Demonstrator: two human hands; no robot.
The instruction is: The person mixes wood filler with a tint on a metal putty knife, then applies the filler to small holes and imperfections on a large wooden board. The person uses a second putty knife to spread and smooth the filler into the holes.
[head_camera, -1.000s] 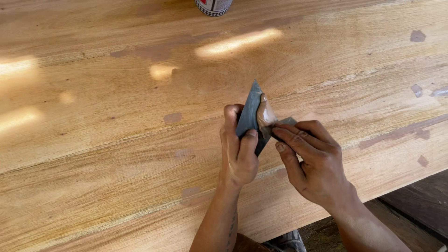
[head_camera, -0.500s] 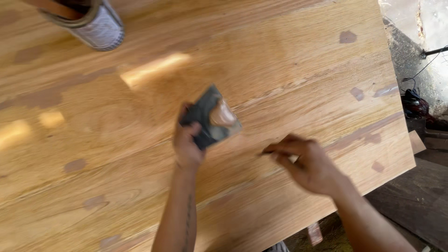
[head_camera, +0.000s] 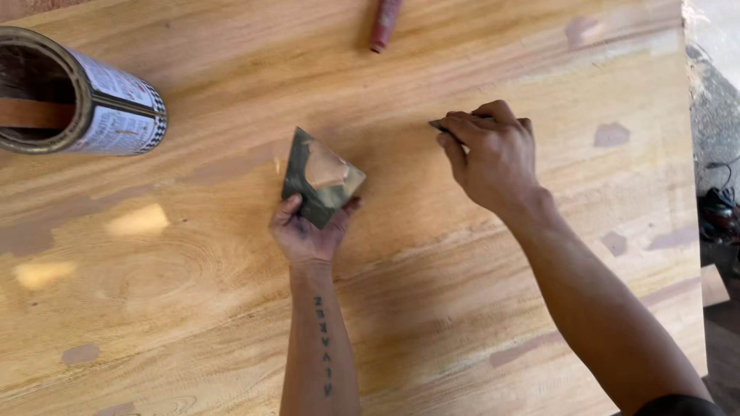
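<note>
I take the wooden board (head_camera: 193, 293) as my landmark; it fills nearly the whole view, pale and grained, with small brown filled patches scattered over it. Near its middle my left hand (head_camera: 307, 231) holds a dark square plate (head_camera: 320, 179) from below, thumb on one edge and fingers closed round the other, so one corner points away from me. A dab of tan putty (head_camera: 325, 169) sits on the upper face of the plate. The hand rests low over the board, but I cannot say whether the plate's far corner touches the wood.

To the right of the plate, well apart from it, my right hand (head_camera: 489, 154) lies knuckles-up on the board with the fingers curled tightly inward. They pinch a thin dark blade (head_camera: 439, 125), of which only the tip shows past the fingertips; it seems to be pressed against the board's surface, though the hand hides most of it.

At the board's far left edge lies an open tin can (head_camera: 85, 100) on its side, mouth toward the left. At the far edge, above the plate, a reddish stick-shaped thing (head_camera: 384, 23) lies on the wood.
</note>
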